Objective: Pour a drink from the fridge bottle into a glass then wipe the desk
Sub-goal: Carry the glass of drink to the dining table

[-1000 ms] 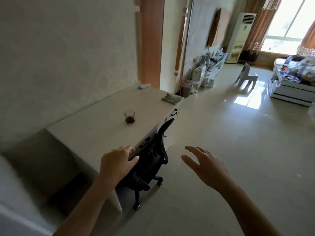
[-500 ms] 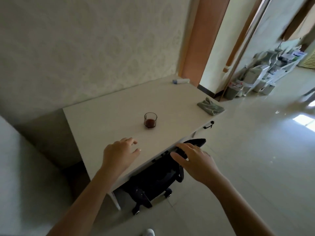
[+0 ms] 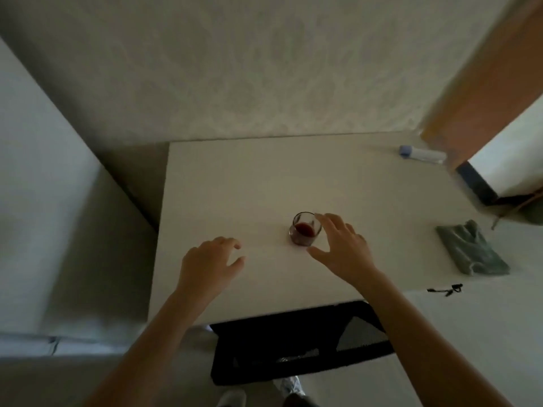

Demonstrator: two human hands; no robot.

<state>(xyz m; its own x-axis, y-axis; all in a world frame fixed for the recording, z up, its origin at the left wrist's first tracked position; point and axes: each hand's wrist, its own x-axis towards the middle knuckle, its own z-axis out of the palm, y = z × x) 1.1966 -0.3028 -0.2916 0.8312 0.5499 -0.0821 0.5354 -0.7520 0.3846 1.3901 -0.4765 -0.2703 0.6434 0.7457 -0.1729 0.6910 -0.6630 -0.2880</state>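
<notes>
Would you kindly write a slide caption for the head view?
Right hand open beside a glass of dark drink on the desk; left hand open above it.

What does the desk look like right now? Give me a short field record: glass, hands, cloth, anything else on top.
glass: small clear glass holding a little dark red drink, upright on the white desk
right hand: open, fingers spread beside the glass; contact unclear
left hand: open, empty, over the desk's near left part
cloth: crumpled grey-green cloth at the right edge
other: pale blue and white tube-like object, far right corner
chair: black chair under the near edge
</notes>
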